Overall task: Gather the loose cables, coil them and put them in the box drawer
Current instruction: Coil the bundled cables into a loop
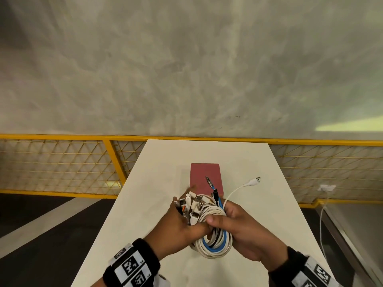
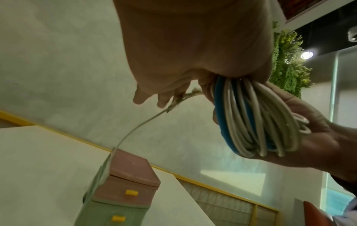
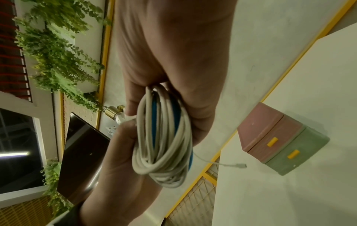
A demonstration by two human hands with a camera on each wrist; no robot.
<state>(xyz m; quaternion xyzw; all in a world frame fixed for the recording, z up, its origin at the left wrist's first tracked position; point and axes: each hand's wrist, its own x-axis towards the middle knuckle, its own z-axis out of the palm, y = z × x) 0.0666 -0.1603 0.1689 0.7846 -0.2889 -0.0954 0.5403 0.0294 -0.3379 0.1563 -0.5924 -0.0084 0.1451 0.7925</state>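
Note:
Both hands hold one coiled bundle of cables (image 1: 213,243) above the white table (image 1: 145,183); the loops are white with one blue and one black strand. My left hand (image 1: 180,222) grips the side where several USB plugs (image 1: 192,200) stick up. My right hand (image 1: 234,222) grips the coil's right side, thumb across the loops. One white cable end (image 1: 251,181) pokes out to the right. The coil (image 2: 255,122) (image 3: 164,137) fills both wrist views. The box (image 1: 205,177) stands just beyond the hands, pink over green, both yellow-handled drawers (image 3: 272,141) closed.
A yellow mesh railing (image 1: 107,154) runs behind and beside the table, with a grey wall beyond. A white charger cable (image 1: 322,216) hangs from a socket at the right. A dark screen (image 3: 81,160) and hanging plants (image 3: 58,61) show in the right wrist view.

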